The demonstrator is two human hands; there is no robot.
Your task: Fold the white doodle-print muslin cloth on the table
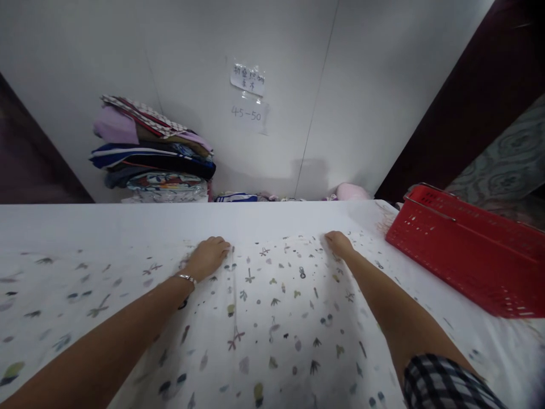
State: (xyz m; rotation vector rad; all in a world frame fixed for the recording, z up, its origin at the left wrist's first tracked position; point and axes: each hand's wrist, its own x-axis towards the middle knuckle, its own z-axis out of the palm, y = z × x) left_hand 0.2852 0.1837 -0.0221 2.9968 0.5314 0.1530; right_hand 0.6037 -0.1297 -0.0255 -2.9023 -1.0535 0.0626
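A white cloth printed with small leaves, plants and starfish-like shapes (272,307) lies spread over a white table surface (128,221). Its far edge runs across just below the table's back. My left hand (207,257), with a silver bracelet at the wrist, rests at that edge left of centre, fingers curled together on the fabric. Farther right, my right hand (339,244) pinches the same far edge, its thumb and fingertips partly hidden. A faint vertical crease runs down the cloth beside my left hand.
A red plastic basket (468,250) with a metal handle stands on the right of the table. Behind the back edge are a stack of folded fabrics (157,153) and a pink bundle (352,191). Handwritten paper signs (247,79) are taped to the grey wall.
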